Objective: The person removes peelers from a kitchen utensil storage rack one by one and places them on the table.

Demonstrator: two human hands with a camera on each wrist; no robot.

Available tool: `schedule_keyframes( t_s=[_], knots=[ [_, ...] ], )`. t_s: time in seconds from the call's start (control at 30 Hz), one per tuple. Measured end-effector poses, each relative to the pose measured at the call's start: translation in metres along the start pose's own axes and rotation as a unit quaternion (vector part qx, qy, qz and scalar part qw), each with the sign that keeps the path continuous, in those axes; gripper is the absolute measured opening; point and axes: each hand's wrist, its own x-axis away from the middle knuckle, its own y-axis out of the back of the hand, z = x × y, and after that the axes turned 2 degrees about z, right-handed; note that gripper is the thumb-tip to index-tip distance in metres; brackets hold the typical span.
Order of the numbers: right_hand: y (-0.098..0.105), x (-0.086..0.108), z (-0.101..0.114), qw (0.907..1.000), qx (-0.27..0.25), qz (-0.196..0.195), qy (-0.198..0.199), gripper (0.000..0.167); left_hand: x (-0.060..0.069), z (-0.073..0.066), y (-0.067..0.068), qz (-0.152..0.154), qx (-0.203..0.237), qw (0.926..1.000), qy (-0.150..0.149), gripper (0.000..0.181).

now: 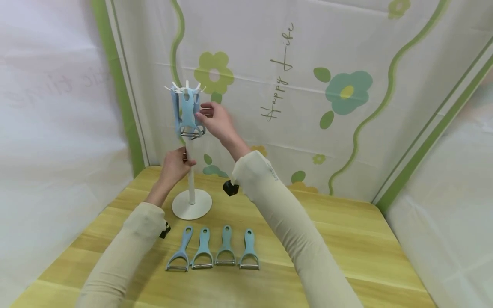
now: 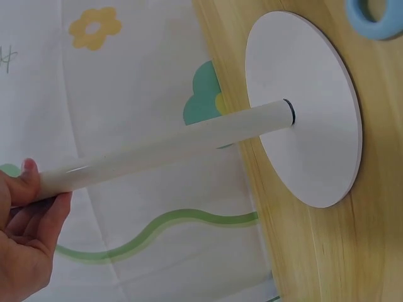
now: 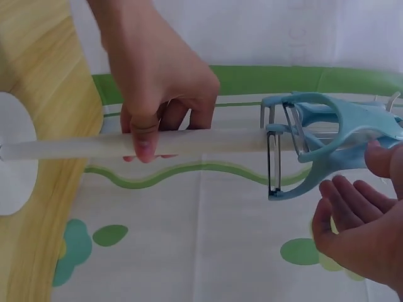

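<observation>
A white stand with a round base (image 1: 185,209) and an upright pole (image 2: 164,151) stands on the table. Light blue peelers (image 1: 188,107) hang from the white hooks (image 1: 187,87) at its top, blades down. My left hand (image 1: 176,164) grips the pole below them, thumb on one side and fingers around the other. Beside the hanging peelers is my right hand (image 1: 216,121), its thumb (image 3: 381,158) at a handle. Its other fingers are loosely bent and stand off from the thumb, with a gap between.
In front of the stand, several blue and blue-green peelers (image 1: 227,246) lie in a row on the wooden table (image 1: 339,256), blades toward me. A white curtain (image 1: 246,98) with flowers and lettering hangs behind the table.
</observation>
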Motion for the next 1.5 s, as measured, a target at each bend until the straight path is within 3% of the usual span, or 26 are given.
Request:
schedule_keyframes(
  t_s=[0.13, 0.37, 0.9, 1.3, 1.5],
  knots=[
    [-0.007, -0.007, 0.003, 0.9996, -0.016, 0.02, -0.008, 0.033, 0.002, -0.001, 0.006, 0.006, -0.008, 0.9999, 0.003, 0.023],
    [0.0, -0.005, 0.001, 0.9999, -0.003, 0.008, 0.014, 0.018, 0.001, -0.003, 0.005, 0.006, -0.012, 0.9999, -0.005, 0.023],
    [0.021, 0.003, 0.007, 0.9968, -0.068, -0.015, 0.039, 0.022, 0.001, 0.001, 0.005, 0.017, -0.011, 0.9998, 0.007, 0.023],
    [0.027, 0.02, -0.014, 0.995, -0.095, -0.015, 0.028, 0.02, -0.001, 0.004, 0.007, 0.024, -0.02, 0.9994, 0.012, 0.027],
    [0.025, 0.033, -0.035, 0.995, -0.1, -0.007, -0.002, 0.02, -0.002, 0.003, 0.006, 0.031, -0.024, 0.9992, 0.008, 0.027]
  ],
)
